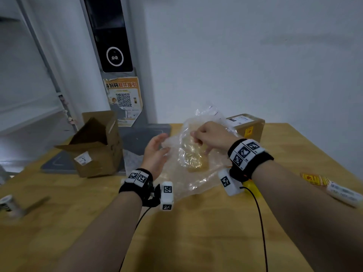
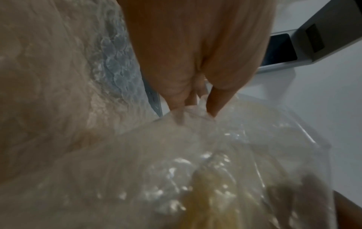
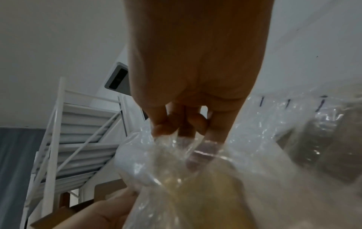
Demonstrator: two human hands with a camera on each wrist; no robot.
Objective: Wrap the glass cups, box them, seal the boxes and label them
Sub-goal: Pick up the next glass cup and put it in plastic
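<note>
Fingertips of the right hand (image 1: 211,134) pinch the top edge of a crinkled sheet of clear bubble wrap (image 1: 196,173), thumb and fingers curled tight on the film, as the right wrist view confirms. The left hand (image 1: 155,154) meets the sheet's near-left edge, its thumb and fingers nipping a fold in the left wrist view. Inside the wrap, held just above the pale wooden table (image 1: 196,232), sits a yellowish glass cup (image 1: 193,158), blurred through the plastic. The film looks light, soft and slippery, the cup hard and breakable, so the safer hold seems to be around the cup's body through the padding, not the loose edges. An open brown cardboard box (image 1: 94,148) waits to the left; a sealed, labelled brown carton (image 1: 248,127) stands behind.
</note>
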